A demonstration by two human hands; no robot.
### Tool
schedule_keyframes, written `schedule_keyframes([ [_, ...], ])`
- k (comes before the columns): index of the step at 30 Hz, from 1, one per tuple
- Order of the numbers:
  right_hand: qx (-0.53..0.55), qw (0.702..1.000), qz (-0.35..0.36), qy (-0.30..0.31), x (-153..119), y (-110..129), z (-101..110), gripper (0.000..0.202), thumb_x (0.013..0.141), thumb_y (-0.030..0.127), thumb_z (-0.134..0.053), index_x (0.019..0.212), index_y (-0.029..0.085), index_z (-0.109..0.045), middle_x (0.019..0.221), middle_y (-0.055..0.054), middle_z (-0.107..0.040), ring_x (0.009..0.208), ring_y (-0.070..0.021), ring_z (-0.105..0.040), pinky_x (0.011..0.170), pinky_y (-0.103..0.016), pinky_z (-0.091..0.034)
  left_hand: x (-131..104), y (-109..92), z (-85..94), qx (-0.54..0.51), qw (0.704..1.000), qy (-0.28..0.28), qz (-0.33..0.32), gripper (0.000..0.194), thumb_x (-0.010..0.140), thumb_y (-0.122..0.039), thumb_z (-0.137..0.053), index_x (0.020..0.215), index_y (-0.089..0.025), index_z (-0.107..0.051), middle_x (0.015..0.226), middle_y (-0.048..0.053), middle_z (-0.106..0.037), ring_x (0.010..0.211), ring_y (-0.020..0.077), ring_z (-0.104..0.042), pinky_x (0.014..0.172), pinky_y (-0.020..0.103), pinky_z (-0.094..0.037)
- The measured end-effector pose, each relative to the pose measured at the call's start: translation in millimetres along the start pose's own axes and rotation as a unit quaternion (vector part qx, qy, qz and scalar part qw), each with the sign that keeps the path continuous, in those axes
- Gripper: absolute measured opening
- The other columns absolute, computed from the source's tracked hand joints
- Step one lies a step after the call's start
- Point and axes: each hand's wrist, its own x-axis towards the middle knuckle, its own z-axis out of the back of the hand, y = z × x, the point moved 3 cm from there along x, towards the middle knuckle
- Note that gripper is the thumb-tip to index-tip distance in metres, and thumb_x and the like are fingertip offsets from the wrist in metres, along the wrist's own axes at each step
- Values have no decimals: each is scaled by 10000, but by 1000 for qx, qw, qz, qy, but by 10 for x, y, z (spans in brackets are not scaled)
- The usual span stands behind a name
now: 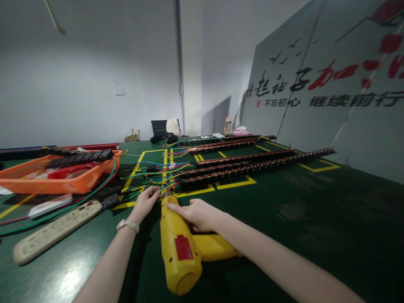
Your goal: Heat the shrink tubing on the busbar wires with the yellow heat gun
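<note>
Heat gun (179, 248) lies on green surface (299, 219), nozzle twd wires (164, 179). Right hand (197, 214) rests on top w/ fingers loosely spread, likely steadying it. Left hand (145, 203) pinches wire ends at nozzle, prob. to line them up. Orange tray (47, 181) & power strip (53, 231) to left.

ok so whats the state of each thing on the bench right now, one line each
yellow heat gun: lying on the green bench, nozzle toward the wires
right hand: resting on top of the heat gun
left hand: fingertips pinching the coloured wires
orange basket: upright, filled with parts
beige power strip: lying flat, nothing plugged in
long strips: laid side by side
</note>
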Motion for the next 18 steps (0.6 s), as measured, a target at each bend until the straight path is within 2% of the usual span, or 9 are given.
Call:
schedule_keyframes([
  [5, 9, 1000, -9, -12, -9, -78, 12, 891, 741, 189, -563, 1462, 141, -41, 806, -43, -681, 693, -210, -619, 706, -326, -376, 15, 12, 4, 11, 1000, -2, 0, 432, 722, -495, -560, 941, -131, -636, 877, 82, -691, 778, 210, -636, 709, 319, -500],
  [12, 12, 999, -45, -14, -85, -280, 20, 906, 729, 160, -554, 1464, 143, -25, 894, -83, -691, 768, -224, -631, 790, -371, -352, 32, 53, -17, 7, 1000, 6, 9, 427, 739, -463, -554, 999, -130, -619, 824, 69, -687, 726, 195, -630, 665, 307, -498],
  [18, -2, 999, -49, -11, -109, -300, 55, 910, 695, 146, -564, 1461, 154, -74, 958, -100, -683, 824, -245, -621, 825, -391, -314, 73, 81, 8, 44, 999, -14, 2, 421, 717, -466, -577, 966, -134, -649, 890, 90, -689, 724, 196, -624, 653, 306, -496],
])
